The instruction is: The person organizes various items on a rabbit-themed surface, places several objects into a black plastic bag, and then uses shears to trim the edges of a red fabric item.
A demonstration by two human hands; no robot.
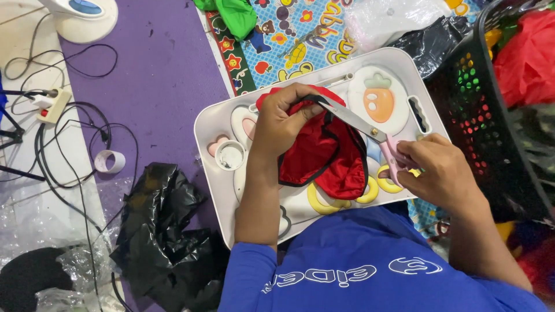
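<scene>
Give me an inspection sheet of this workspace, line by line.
Surface: white lap tray with cartoon prints, over a purple mat.
Job's things: red fabric piece with black trim; pink-handled scissors, blades at the trim.
Clutter: black plastic bag, tape roll, small white cup, green cloth, clear plastic.
Grippers: left hand grips the fabric; right hand holds the scissors, fingers in the handle.
Cables: black cords run from a power strip.
Surroundings: black basket of coloured cloth, white lamp base, patterned play mat.
</scene>
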